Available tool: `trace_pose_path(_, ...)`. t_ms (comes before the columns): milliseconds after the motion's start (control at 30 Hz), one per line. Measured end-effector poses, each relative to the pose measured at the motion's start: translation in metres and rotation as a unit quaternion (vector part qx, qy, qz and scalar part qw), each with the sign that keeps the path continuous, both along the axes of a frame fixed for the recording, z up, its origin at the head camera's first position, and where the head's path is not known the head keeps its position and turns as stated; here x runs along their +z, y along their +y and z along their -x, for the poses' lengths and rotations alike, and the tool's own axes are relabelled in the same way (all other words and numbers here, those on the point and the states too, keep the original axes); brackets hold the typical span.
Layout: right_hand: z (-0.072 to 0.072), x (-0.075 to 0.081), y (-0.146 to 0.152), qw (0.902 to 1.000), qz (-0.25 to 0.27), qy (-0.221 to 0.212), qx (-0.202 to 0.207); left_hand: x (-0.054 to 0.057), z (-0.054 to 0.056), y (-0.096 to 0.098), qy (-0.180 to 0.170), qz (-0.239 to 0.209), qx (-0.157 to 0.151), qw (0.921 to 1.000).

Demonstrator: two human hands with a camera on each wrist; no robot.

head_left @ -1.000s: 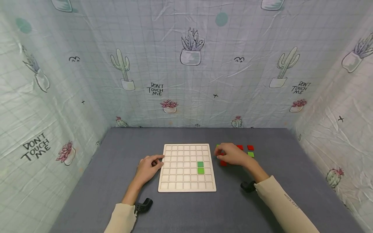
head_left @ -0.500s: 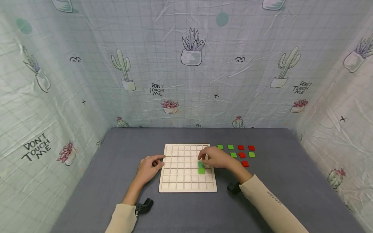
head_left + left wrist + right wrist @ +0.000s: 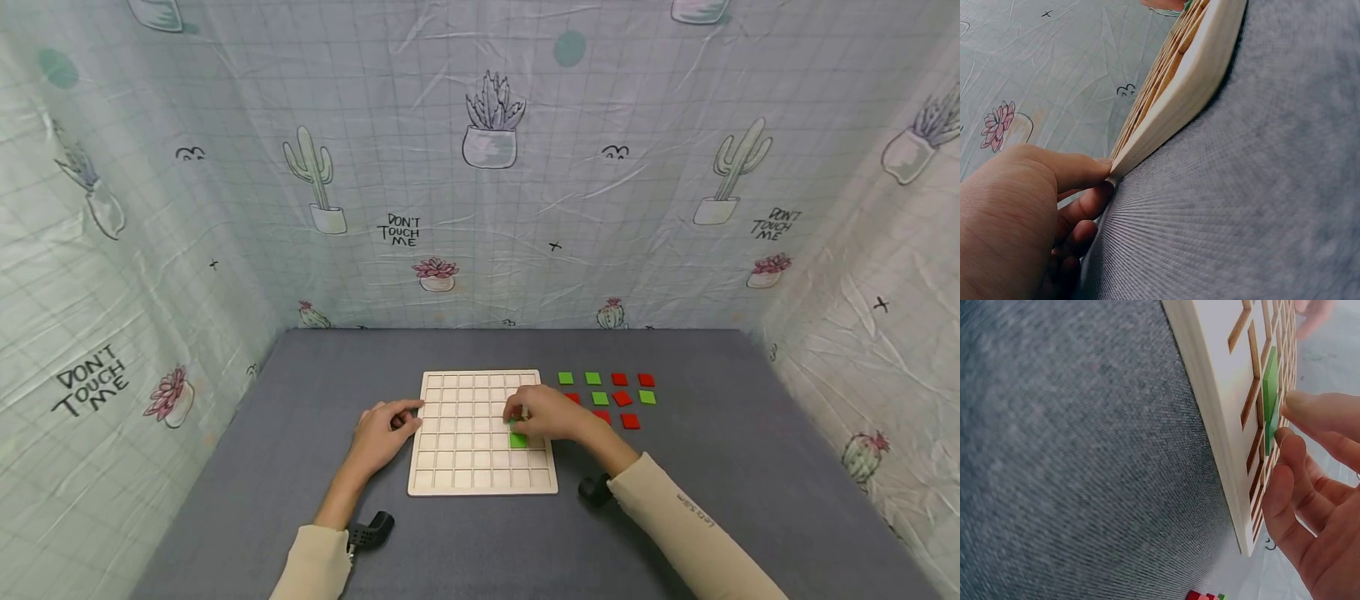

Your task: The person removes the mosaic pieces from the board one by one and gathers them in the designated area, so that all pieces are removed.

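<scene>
A pale wooden grid board (image 3: 461, 458) lies flat on the table. My left hand (image 3: 380, 435) rests beside its left edge; in the left wrist view the thumb and fingertips (image 3: 1099, 169) touch that edge, the other fingers loosely bent. My right hand (image 3: 551, 412) is over the board's right part, thumb and fingers bent together at a green tile (image 3: 1270, 436), pinching it close to the board surface. That tile is mostly covered by the fingers in the head view. Just nearer to me, another green tile (image 3: 518, 440) sits in a grid cell.
Right of the board lie several loose tiles in rough rows, among them a green tile (image 3: 600, 398) and a red tile (image 3: 622, 399). My right wrist passes close in front of them. A patterned curtain (image 3: 360, 275) encloses the grey table (image 3: 480, 550).
My right hand has moved left from the loose tiles onto the board, then slightly farther left and down to the green tiles. My left hand stays at the board's edge.
</scene>
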State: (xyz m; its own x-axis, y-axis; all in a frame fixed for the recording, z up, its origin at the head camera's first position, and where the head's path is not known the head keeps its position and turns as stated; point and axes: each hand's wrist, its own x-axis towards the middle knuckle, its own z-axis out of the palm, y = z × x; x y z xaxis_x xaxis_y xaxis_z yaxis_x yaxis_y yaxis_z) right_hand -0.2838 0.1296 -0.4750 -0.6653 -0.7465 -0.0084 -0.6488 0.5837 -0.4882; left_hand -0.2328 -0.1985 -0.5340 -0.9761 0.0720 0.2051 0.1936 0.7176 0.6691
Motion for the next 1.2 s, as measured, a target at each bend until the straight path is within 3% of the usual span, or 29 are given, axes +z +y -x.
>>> trace_pose_path(500, -0.0025, -0.0025, -0.0006, 0.9998, -0.007, 0.002, -0.017, -0.0013, -0.0010, 0.0000, -0.007, -0.003, 0.002, 1.0000)
trace_pose_path(767, -0.0012, -0.0031, -0.0025, 0.9996, -0.014, 0.000, -0.026, -0.0011, 0.0026, 0.0006, 0.014, 0.000, -0.001, 0.9999)
trace_pose_path(1200, 0.0023, -0.0055, -0.0054, 0.9998, -0.016, -0.006, 0.001, -0.0025, 0.0034, 0.0008, 0.002, 0.002, 0.003, 1.0000)
